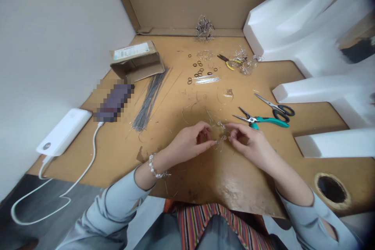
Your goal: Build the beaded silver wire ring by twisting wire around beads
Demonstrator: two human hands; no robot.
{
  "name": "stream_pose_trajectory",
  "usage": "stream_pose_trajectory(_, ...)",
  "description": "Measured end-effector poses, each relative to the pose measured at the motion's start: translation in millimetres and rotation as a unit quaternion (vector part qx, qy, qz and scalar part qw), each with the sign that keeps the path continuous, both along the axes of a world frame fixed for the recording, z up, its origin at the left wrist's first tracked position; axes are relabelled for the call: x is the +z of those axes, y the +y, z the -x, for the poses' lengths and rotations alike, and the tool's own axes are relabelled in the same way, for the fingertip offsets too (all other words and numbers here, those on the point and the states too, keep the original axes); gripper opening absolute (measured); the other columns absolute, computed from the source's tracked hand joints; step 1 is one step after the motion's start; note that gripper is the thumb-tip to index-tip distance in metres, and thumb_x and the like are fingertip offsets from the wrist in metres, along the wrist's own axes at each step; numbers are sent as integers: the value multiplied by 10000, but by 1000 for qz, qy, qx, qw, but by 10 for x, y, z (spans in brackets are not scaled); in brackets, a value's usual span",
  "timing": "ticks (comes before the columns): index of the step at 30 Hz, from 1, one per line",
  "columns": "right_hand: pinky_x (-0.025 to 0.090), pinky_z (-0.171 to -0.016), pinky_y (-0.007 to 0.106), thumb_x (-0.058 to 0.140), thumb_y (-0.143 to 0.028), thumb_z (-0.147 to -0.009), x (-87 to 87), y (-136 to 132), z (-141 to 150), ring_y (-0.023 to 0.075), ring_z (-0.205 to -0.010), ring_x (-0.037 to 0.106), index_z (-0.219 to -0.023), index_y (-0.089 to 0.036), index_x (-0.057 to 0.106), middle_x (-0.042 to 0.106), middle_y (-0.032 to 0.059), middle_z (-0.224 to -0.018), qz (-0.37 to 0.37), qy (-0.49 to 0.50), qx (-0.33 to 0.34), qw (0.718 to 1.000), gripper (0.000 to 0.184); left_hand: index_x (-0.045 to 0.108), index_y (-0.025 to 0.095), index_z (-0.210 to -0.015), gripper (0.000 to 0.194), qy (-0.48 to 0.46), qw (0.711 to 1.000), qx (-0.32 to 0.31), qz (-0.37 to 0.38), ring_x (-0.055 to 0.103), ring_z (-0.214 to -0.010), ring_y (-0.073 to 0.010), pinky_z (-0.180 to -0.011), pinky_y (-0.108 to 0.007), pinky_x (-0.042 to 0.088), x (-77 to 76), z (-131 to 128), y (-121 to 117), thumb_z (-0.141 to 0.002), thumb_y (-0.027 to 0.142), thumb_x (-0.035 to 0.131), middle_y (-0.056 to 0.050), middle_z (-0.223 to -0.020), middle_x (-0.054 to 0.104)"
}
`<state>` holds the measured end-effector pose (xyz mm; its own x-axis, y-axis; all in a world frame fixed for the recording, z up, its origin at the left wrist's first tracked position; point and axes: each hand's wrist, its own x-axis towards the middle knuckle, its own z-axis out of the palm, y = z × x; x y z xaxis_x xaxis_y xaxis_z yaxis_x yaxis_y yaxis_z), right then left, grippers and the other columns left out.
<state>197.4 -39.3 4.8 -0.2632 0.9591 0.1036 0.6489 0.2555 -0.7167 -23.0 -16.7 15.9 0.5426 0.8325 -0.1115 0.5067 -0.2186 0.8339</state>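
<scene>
Tan cardboard tabletop (111, 160), with left hand (190, 142) and right hand (249, 144) pinching a small clear beaded wire (221, 136) right between them.

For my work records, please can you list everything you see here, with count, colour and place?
Power bank: one, white, left table edge.
Pixelated device: one, dark, beside it.
Cardboard box: one, brown, back left.
Wire bundle: one, grey, left of centre.
Rings: many, black, back centre.
Pliers: one pair, yellow handles, back right.
Scissors: two pairs, black and teal handles, right.
Foam packing: white, right.
Beaded wire piece: one, silvery, between the hands.
Left hand: one, holding it, beaded bracelet on wrist.
Right hand: one, holding it.
</scene>
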Motion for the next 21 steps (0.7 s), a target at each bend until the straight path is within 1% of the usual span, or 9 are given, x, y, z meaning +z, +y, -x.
stream_pose_trajectory(6, 509, -676, 277, 524, -203, -798, 10, 3, 1, 143, -672, 606, -1081, -186, 615, 645, 25, -751, -6, -3, 2, 1000, 297, 528, 187, -1001, 238, -1, 1000, -3, -3, 557, -624, -115, -595, -249, 449, -2, 1, 4, -820, 326, 593, -9, -802, 659)
stream_pose_trajectory(11, 508, -680, 270, 519, -197, -803, -11, 0, -1, 137, -672, 603, -1092, -169, 610, 635, 27, -761, -2, 0, 4, 1000, 304, 527, 190, -984, 204, 1, 1000, 0, -4, 554, -620, -110, -588, -239, 438, 4, -2, 0, -824, 299, 593, 4, -788, 656)
stream_pose_trajectory(16, 508, -669, 270, 525, -197, -803, -21, -1, -7, 138, -672, 601, -1103, -170, 606, 638, 29, -769, 6, 5, 1, 1000, 312, 526, 194, -989, 203, 3, 1000, 1, -5, 550, -612, -104, -586, -235, 428, 13, -2, -3, -824, 291, 595, 14, -780, 649)
stream_pose_trajectory(21, 507, -682, 273, 526, -194, -799, -8, -2, -9, 142, -675, 606, -1094, -165, 617, 637, 27, -757, -1, -3, 3, 1000, 310, 527, 196, -980, 182, 4, 1000, 1, -8, 550, -609, -107, -584, -233, 423, 17, -2, 0, -832, 287, 580, 16, -752, 639)
